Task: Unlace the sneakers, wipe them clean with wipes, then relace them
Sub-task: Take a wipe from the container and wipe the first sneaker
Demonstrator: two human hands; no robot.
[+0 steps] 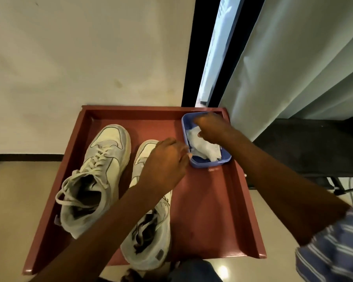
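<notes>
Here, seen from above, a red desk [212, 210] with raised edges carries two pale sneakers side by side, toes pointing away from the person, long axes running near to far. The left sneaker [98, 180] is laced. The right sneaker [151, 231] lies partly under the left forearm, and its lacing cannot be made out.

A blue tray [210, 162] of white wipes [204, 146] sits in the far right corner of the desk, just right of the right sneaker's toe.

The right hand [211, 128] is inside the tray, directly over the wipes, fingers curled down onto them; it appears to pinch a wipe, though blur hides the grip. The left hand [165, 161] hovers at the tray's near left rim, fingers curled; whether it holds anything cannot be told.

The right hand is nearer the wipes. Bare desk lies open below the tray, right of the sneakers; the tray's walls and the desk's far rim hem the hand in.
</notes>
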